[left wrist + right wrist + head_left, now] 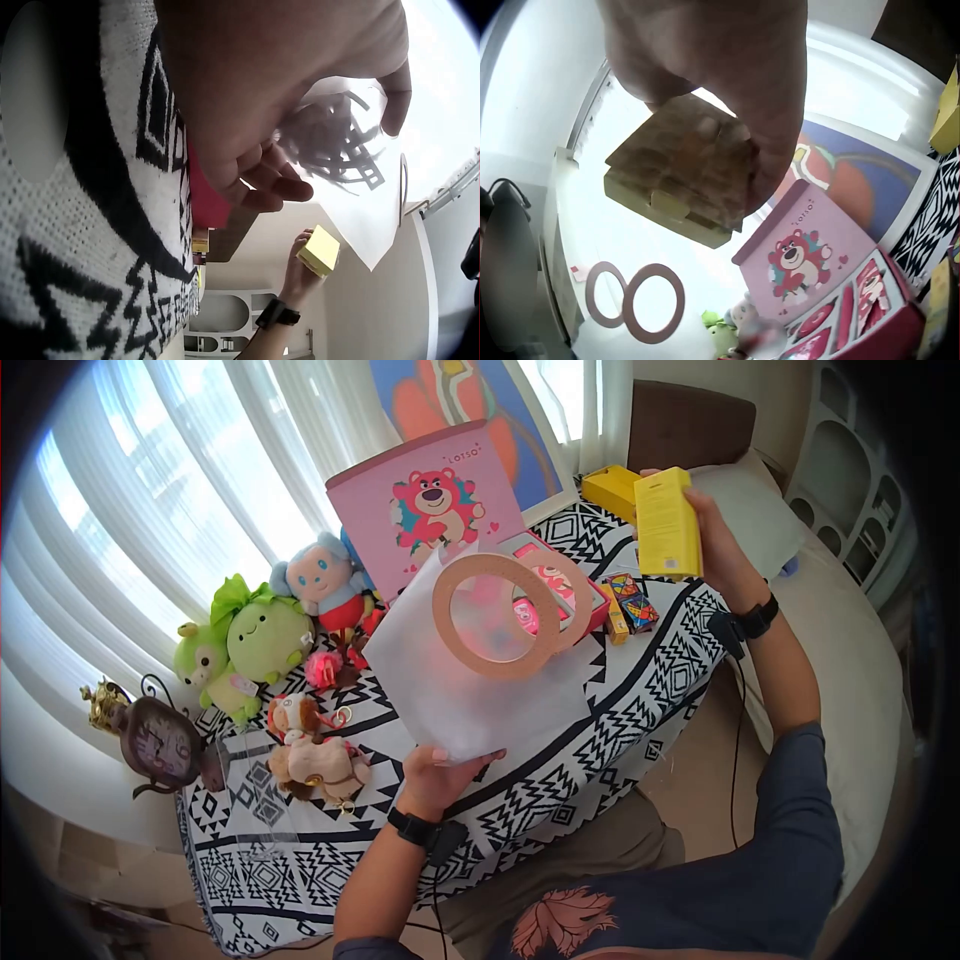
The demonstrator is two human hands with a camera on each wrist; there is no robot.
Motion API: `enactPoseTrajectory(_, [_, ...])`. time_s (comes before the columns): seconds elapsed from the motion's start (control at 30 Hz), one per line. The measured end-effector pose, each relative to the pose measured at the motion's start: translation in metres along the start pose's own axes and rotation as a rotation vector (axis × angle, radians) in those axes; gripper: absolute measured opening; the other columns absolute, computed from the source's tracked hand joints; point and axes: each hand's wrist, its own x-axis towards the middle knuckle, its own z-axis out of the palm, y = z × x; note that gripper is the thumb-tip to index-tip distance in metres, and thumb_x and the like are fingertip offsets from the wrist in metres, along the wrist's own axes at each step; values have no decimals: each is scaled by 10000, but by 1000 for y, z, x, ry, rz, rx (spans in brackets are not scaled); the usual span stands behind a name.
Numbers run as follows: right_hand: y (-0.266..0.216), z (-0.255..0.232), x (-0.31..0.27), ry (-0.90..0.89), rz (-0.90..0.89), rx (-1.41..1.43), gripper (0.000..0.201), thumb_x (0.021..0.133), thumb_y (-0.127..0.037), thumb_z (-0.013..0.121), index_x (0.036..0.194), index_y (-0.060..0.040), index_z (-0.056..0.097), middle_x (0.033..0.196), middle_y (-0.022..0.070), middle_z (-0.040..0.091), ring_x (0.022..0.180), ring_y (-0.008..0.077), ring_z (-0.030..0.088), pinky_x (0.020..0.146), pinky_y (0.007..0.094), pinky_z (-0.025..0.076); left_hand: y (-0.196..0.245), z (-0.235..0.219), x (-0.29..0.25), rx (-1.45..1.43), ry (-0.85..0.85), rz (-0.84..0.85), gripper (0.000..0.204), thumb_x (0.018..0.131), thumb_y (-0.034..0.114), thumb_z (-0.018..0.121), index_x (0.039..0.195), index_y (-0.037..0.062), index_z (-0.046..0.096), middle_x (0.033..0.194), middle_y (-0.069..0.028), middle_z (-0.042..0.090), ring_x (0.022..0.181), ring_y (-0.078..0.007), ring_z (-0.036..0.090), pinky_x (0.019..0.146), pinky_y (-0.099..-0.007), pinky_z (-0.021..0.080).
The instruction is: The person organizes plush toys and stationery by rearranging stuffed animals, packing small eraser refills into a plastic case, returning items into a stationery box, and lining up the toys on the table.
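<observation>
A frosted, see-through white bag (440, 690) with two round tan ring handles (447, 610) stands tilted in front of me in the head view. My left hand (437, 778) holds it by its lower edge, and the left wrist view shows the thumb and fingers on either side of the bag (367, 217). Raised at the right, my right hand (712, 535) grips a yellow box (668, 525) with printing on its side. In the right wrist view, fingers wrap around that yellow box (679, 176), which has a flap at one end.
Behind the bag an open pink gift box (440, 510) with a bear picture leans up. Plush toys (265, 635) line the left, near a dark ornate clock (160, 745). Another yellow box (612, 492) and small colourful packs (632, 605) lie right on the patterned cloth (540, 785).
</observation>
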Motion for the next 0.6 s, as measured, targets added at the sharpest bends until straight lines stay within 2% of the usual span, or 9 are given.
enactPoseTrajectory(0.1, [51,-59,28,209,111,-409,759,1081,-602,507,1585,-37,457,1282,144,662,1089,216,721,897,334,601,2,-3,-1,1,-35,-24,865,726,281,732,1521,67,466,1445,-143,589,1305,-337,597,1072,-522,499])
enactPoseTrajectory(0.13, [60,-62,31,216,110,-408,759,1081,-602,507,1585,-37,457,1282,144,662,1089,216,721,897,334,601,2,-4,-1,4,-24,-35,874,720,276,734,1525,69,463,1450,-141,587,1321,-335,589,1092,-519,489])
enactPoseTrajectory(0.23, [69,-63,31,148,226,-835,732,1081,-582,531,1541,-12,527,1289,146,672,1080,212,708,918,326,584,-2,-6,-3,56,22,-45,923,697,310,723,1546,76,446,1471,-146,574,1333,-344,585,1080,-527,499])
enactPoseTrajectory(0.3, [70,-60,24,93,483,-852,714,1078,-567,556,1512,-1,571,1261,147,691,1082,210,696,957,320,561,-2,-6,-2,109,57,-40,965,679,349,710,1563,82,430,1487,-154,564,1328,-356,588,1048,-539,518])
enactPoseTrajectory(0.33, [70,-57,20,93,482,-852,714,1078,-567,556,1512,-1,571,1261,147,691,1082,210,696,957,320,561,-2,-5,-2,94,54,-40,962,679,338,710,1563,82,430,1492,-154,561,1337,-356,583,1061,-539,512])
enactPoseTrajectory(0.43, [66,-42,-3,-37,8,-989,480,1036,-216,597,1464,0,588,1312,173,674,1131,223,707,954,335,566,-2,-8,-3,76,62,-39,954,679,315,709,1562,82,431,1496,-153,559,1354,-355,572,1086,-541,498])
enactPoseTrajectory(0.5, [52,2,-29,-393,214,-523,546,957,-28,574,1498,-2,517,1414,191,620,1124,214,722,896,318,592,-2,-7,-4,74,71,-36,949,680,304,707,1561,83,432,1494,-152,560,1363,-353,566,1099,-543,490])
enactPoseTrajectory(0.57, [38,58,-60,-660,350,-300,713,934,5,685,1577,-9,376,1449,181,568,1070,200,737,818,283,610,0,-1,-4,70,45,-18,939,694,291,758,1554,86,443,1486,-142,564,1372,-330,556,1123,-517,471])
enactPoseTrajectory(0.6, [40,81,-76,-675,421,-221,796,920,-3,743,1598,-20,326,1451,173,547,1037,197,744,770,272,619,-3,-4,-3,69,43,-18,939,694,291,758,1554,86,443,1486,-142,564,1372,-330,556,1123,-517,471])
